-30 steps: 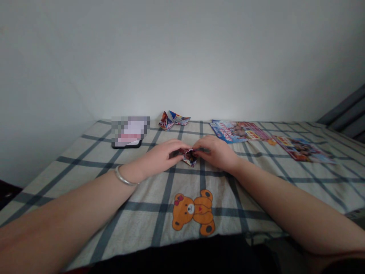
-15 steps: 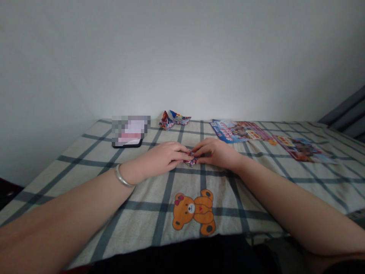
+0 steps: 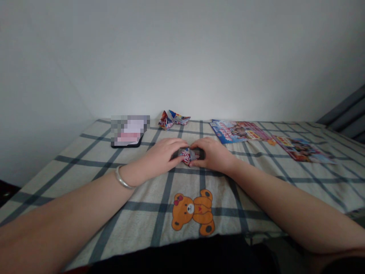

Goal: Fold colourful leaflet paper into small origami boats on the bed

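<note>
A small folded piece of printed, colourful paper (image 3: pixel 188 156) lies on the checked cloth (image 3: pixel 85 160) in the middle of the view. My left hand (image 3: pixel 162 155), with a silver bracelet (image 3: pixel 123 179) on its wrist, pinches the paper's left side. My right hand (image 3: pixel 212 154) pinches its right side. The fingertips of both hands meet over the paper and hide most of it.
A second folded paper shape (image 3: pixel 172 118) lies at the far edge by the white wall. A dark phone (image 3: pixel 128 133) lies far left of it. Two printed colour sheets (image 3: pixel 239 130) (image 3: pixel 302 149) lie to the right. An orange bear print (image 3: pixel 195 211) is on the cloth near me.
Both hands shifted slightly on the small paper; the fingers opened a gap so that more of the paper shows between them. Nothing else moved.
</note>
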